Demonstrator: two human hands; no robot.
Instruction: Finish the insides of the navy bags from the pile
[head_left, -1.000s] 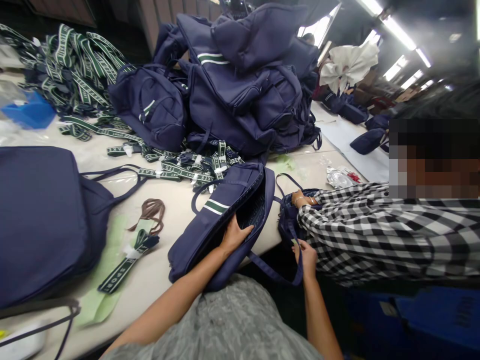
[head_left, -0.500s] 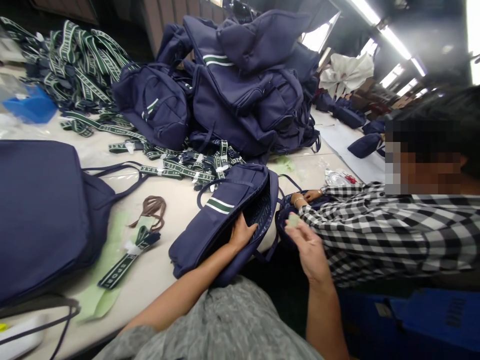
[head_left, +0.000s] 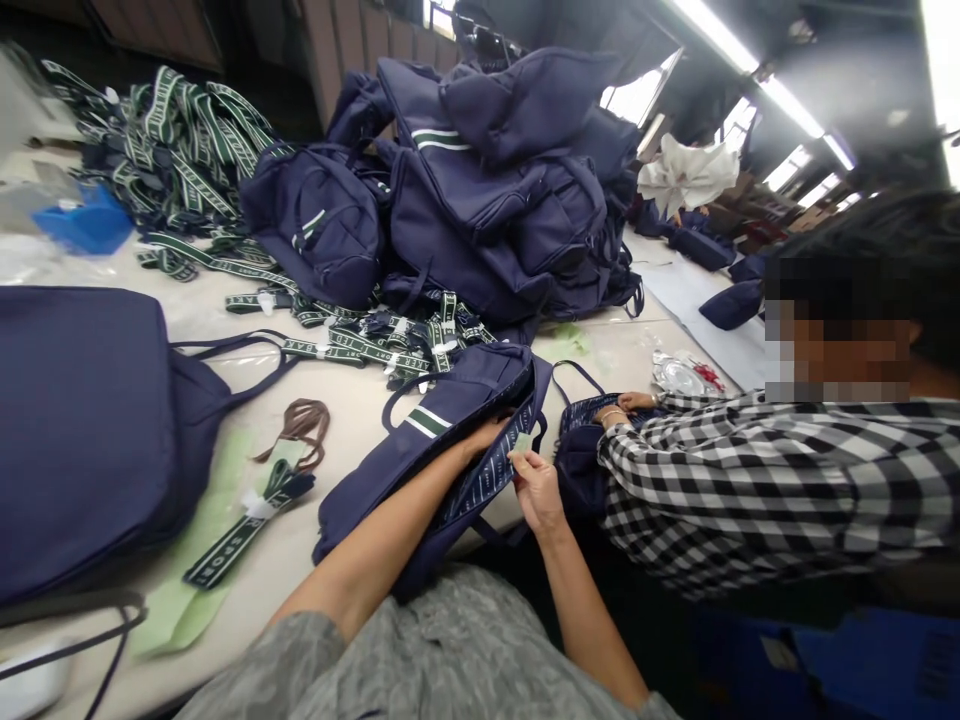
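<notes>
Partly open navy bag (head_left: 379, 460), printed lining (head_left: 489, 480), right fingers (head_left: 528, 466) pinching slip (head_left: 523, 441), left fingers (head_left: 492, 432) unclear

The left grip (head_left: 487, 435) is inside an open navy striped bag (head_left: 397, 455); the right grip (head_left: 538, 490) pinches a pale green slip (head_left: 523, 441) by the printed lining (head_left: 491, 475), navy bags (head_left: 480, 200) heaped behind on the tabletop (head_left: 295, 540)
</notes>
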